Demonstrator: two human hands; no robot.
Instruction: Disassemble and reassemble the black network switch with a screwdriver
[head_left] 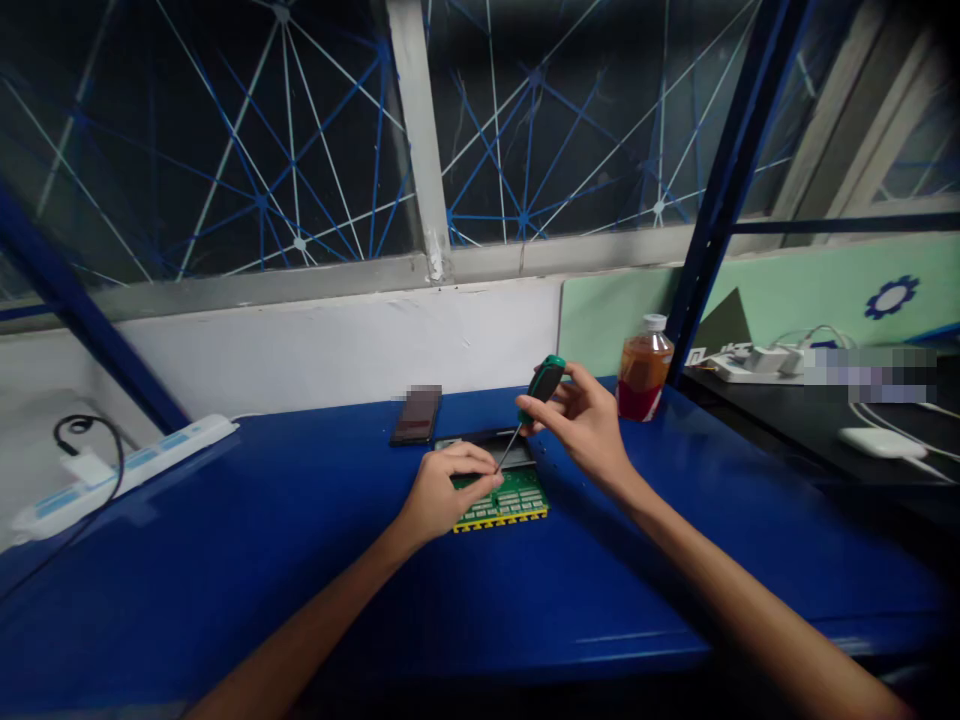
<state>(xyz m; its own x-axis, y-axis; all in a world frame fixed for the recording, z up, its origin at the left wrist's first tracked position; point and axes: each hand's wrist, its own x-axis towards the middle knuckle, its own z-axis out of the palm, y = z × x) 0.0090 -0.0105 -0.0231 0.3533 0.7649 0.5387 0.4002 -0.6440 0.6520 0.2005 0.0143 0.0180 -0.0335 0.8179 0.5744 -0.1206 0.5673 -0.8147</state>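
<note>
My right hand [581, 420] grips a screwdriver [546, 378] by its black and green handle. The screwdriver leans, its thin metal shaft running down and left to the fingertips of my left hand [442, 487]. Those fingers are pinched together around the tip, and whatever they hold there is too small or hidden to make out. Under my left hand lies a green circuit board [517, 497] with rows of pale components and a yellow strip along its near edge. Directly behind the board sits a dark open casing [517, 450], partly covered by my fingers.
A dark phone [417, 414] lies behind the board to the left. At the back right stands a bottle of orange-brown drink [643, 368]. Several tiny dark bits lie right of the casing. A white power strip [127, 475] runs along the left of the blue table [300, 590].
</note>
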